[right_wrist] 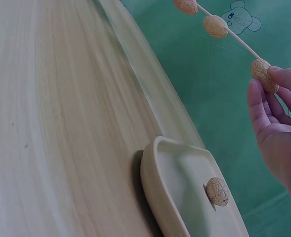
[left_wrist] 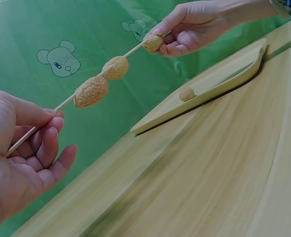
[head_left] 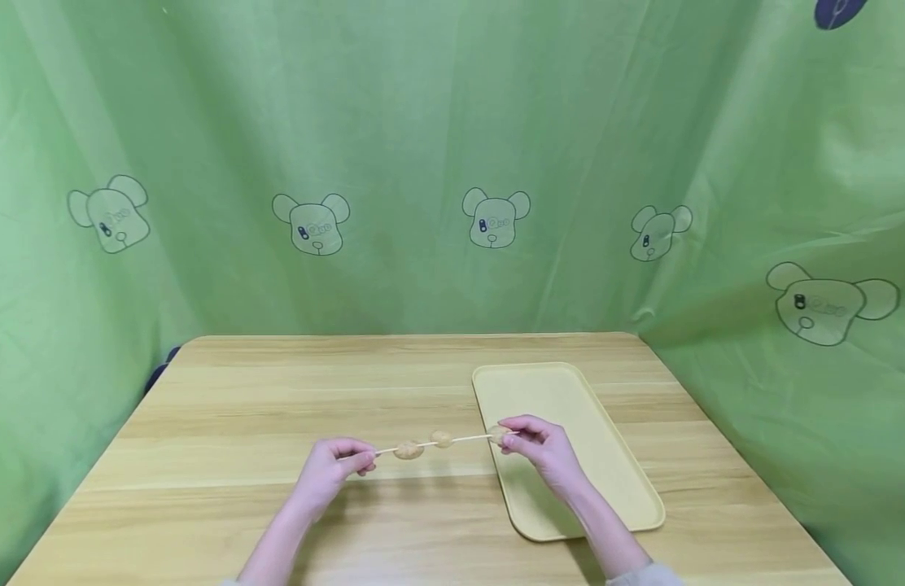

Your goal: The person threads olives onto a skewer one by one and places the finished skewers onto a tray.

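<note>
My left hand pinches a thin wooden skewer near one end, thumb against fingers. Along the skewer sit two wrinkled, golden-brown oval balls, a larger one nearer my left hand and another ball touching it. At the skewer's other end my right hand holds a third wrinkled ball between thumb and fingers. The skewer's tip shows just past that ball in the head view. Both hands are raised over the table, and the skewer runs nearly level between them.
A pale yellow rectangular tray lies on the right side of the wooden table, under my right hand. One loose ball rests in it, hidden in the head view. Green curtains with bear-head drawings surround the table.
</note>
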Available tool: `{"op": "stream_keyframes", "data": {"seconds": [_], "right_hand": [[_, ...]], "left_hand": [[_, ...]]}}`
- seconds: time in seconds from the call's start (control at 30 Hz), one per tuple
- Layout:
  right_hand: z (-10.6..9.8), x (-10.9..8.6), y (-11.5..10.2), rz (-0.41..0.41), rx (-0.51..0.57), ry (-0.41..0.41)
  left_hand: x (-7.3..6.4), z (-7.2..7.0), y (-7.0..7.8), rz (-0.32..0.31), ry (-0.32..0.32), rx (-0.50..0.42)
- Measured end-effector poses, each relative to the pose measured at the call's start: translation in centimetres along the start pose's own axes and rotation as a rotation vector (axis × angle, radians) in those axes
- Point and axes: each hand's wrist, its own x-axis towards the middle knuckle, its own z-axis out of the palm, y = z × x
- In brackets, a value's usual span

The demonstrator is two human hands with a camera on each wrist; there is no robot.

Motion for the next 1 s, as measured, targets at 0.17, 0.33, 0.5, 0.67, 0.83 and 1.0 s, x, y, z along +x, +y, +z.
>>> {"op": "stream_keyframes", "data": {"seconds": [0.17,0.33,0.5,0.67,0.83,1.0], "right_hand": [[0.2,-0.1,0.1,0.001,0.001,0.001],[0.7,0.1,0.0,0.024,-0.006,0.007],[1.2,0.2,0.0,0.047,0.011,0.008],[1.4,0.3,0.3,0.056,0.038,0.007],[1.5,0.5,0.4,0.055,0.047,0.012],[1.5,0.5,0.5,0.054,0.085,0.007]], "left_hand": [[-0.1,0.2,0.0,-0.006,0.005,0.003],[-0.1,0.4,0.1,-0.005,0.017,0.007],[0.0,0.5,0.2,0.001,0.015,-0.006],[0.0,0.5,0.2,-0.01,0.017,-0.02],[0.1,0.6,0.1,-0.01,0.024,-0.019],[0.2,0.7,0.0,-0.005,0.01,-0.027]]}}
